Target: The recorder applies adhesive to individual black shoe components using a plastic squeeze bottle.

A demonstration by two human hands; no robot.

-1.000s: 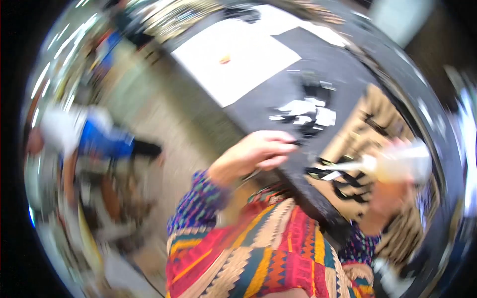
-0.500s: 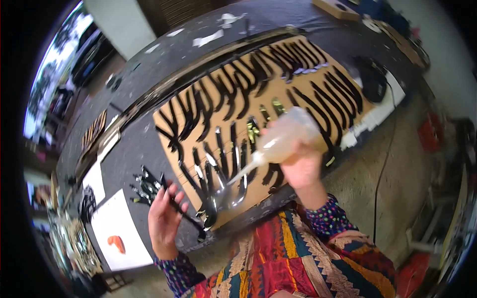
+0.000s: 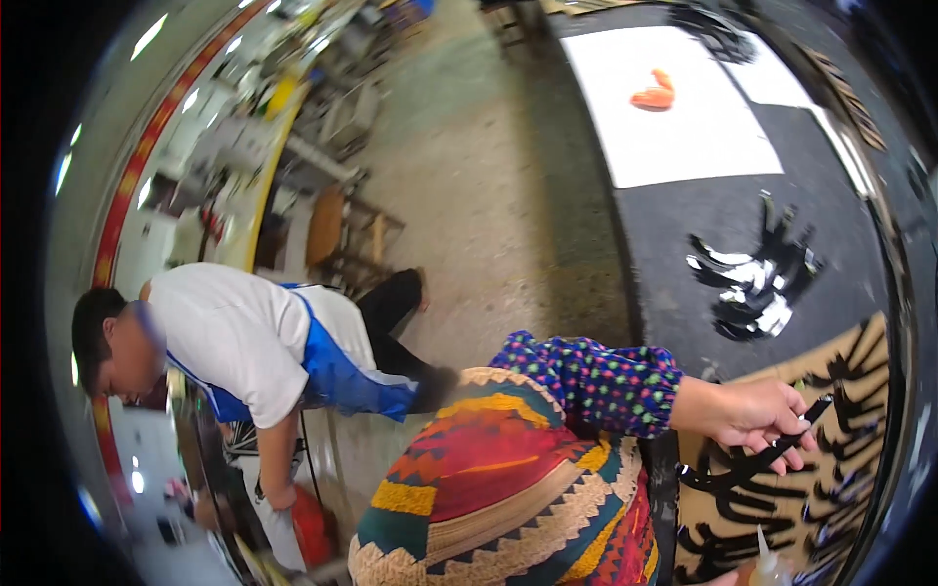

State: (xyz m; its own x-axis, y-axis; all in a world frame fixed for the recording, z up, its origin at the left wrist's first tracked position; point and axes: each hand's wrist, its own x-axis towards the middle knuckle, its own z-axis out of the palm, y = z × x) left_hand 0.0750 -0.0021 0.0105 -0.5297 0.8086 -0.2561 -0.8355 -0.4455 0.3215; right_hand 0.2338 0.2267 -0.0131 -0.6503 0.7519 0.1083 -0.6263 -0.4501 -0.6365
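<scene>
In my left hand [image 3: 767,418] is a slim, curved black strip [image 3: 743,469], pinched between thumb and fingers and held over the cardboard sheet [image 3: 694,532]. Many similar black strips [image 3: 752,503] lie in rows on that cardboard. At the bottom edge a translucent squeeze bottle [image 3: 768,566] shows its pointed nozzle and shoulder. Only a sliver of my right hand [image 3: 728,579] shows beside it; its fingers are mostly cut off by the frame. A loose pile of glossy black strips [image 3: 757,273] rests on the dark table beyond my left hand.
White paper [image 3: 684,146] with an orange-red piece [image 3: 657,93] lies on the dark table [image 3: 674,254]. At left a co-worker in a white shirt [image 3: 234,322] and blue apron bends over, near a wooden stool [image 3: 332,230] and a cluttered workbench.
The view has swung left, bringing the co-worker in. My left hand now holds a black strip above the cardboard. The bottle and right hand have slipped mostly out of the lower edge.
</scene>
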